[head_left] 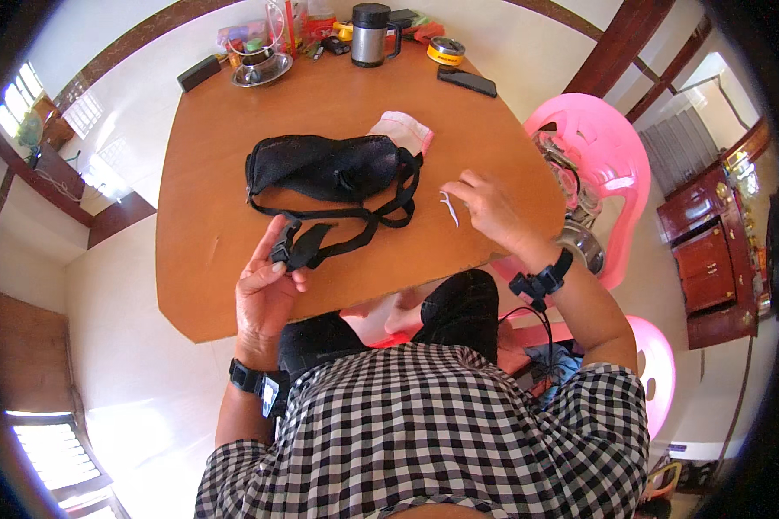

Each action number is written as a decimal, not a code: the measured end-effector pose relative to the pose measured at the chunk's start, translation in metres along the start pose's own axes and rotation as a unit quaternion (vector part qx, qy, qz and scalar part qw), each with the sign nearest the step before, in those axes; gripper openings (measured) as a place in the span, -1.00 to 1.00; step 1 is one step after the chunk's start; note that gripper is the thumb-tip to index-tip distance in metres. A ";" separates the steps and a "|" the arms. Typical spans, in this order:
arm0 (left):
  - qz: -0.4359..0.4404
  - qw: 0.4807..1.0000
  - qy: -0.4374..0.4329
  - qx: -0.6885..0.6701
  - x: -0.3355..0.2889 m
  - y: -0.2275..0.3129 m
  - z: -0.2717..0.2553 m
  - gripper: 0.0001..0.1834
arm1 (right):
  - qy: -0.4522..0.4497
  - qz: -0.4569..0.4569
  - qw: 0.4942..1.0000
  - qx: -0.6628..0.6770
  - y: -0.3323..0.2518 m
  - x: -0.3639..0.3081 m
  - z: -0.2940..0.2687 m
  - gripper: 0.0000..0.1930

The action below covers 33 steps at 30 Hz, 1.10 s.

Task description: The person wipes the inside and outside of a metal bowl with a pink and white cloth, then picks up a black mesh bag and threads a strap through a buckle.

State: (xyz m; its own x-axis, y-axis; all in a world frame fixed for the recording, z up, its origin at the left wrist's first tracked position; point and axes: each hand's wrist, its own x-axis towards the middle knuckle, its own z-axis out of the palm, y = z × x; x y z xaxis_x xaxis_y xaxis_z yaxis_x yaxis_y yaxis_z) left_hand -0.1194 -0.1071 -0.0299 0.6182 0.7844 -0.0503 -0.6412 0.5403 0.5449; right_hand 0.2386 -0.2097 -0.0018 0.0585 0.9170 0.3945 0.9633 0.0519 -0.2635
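Note:
A black waist bag (320, 166) lies on the brown wooden table (234, 268), its strap (346, 248) looping toward me. My left hand (268, 281), palm up, is closed on the black plastic buckle (284, 246) at the strap's end, thumb against it. Over the table's right part, my right hand (485, 206) pinches a thin white floss pick (450, 210) between thumb and fingers, apart from the bag. Behind the bag's right end lies a pink-and-white cloth pouch (402, 131), partly covered by it.
Along the far edge stand a steel mug (370, 39), a round yellow tin (446, 52), a black phone (467, 82), a metal dish (262, 71) and a black box (199, 74). A pink plastic chair (623, 164) holding metalware stands against the table's right side.

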 end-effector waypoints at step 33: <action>-0.040 0.993 0.007 -0.112 0.023 -0.021 -0.008 -0.62 | 0.047 -0.220 0.974 -0.040 -0.052 -0.073 0.029 -0.66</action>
State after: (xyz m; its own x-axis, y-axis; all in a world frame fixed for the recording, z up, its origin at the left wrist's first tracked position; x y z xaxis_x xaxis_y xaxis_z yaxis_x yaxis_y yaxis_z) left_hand -0.0957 -0.0981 -0.0494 0.6654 0.7400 -0.0976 -0.6772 0.6535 0.3382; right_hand 0.1771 -0.2680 -0.0423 -0.3441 0.7723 0.5341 0.9176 0.3971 0.0170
